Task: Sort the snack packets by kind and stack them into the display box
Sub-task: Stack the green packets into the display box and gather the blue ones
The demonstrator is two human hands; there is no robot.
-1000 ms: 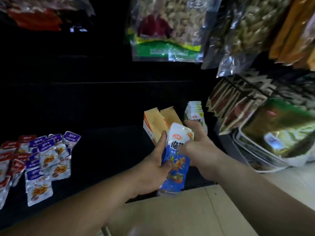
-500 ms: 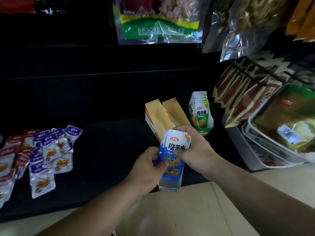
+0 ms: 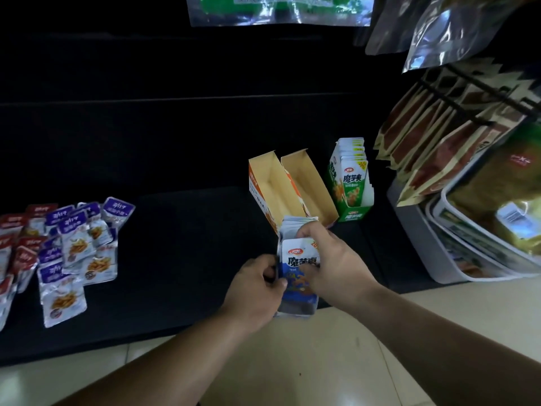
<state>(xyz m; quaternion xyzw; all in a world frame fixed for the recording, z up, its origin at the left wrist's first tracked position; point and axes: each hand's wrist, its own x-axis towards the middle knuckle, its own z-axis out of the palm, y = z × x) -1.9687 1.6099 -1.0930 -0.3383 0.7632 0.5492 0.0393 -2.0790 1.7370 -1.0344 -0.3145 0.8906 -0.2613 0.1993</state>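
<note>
Both hands hold a stack of blue and white snack packets (image 3: 297,276) upright at the front edge of the dark shelf. My left hand (image 3: 254,291) grips the stack's left side. My right hand (image 3: 333,265) closes over its top and right side. Just behind the stack stands an open orange display box (image 3: 263,183) with two bare cardboard compartments. To its right, a green display box (image 3: 355,213) is filled with upright green packets (image 3: 352,177). Loose purple and red packets (image 3: 73,244) lie spread at the shelf's left.
The black shelf (image 3: 181,230) runs across the view, with a pale tiled floor (image 3: 336,361) in front. A white bin (image 3: 448,271) of large bags sits at the right, brown pouches (image 3: 433,142) hang on a rack above it, and foil bags (image 3: 439,24) hang at the top.
The view has tipped downward. The stack of blue packets has come lower and nearer the shelf's front edge, and my right hand has slid over its top.
</note>
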